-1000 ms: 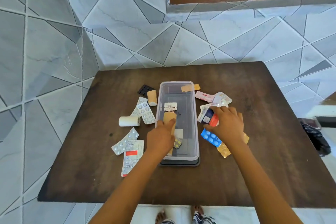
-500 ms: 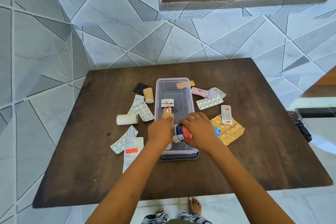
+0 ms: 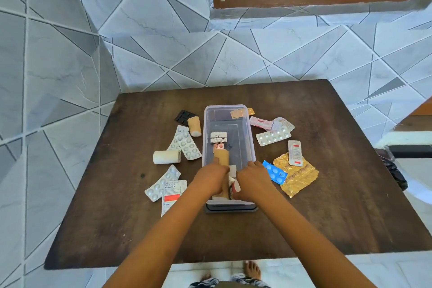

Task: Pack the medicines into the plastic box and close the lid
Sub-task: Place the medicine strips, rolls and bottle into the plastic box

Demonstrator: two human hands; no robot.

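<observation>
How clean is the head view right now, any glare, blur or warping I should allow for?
Head view: even daylight, no harsh glare on the table; wide-angle warping bends the wall tile lines at the edges; the plastic box and blister packs read sharp; left hand and right hand hide the box's near end.
</observation>
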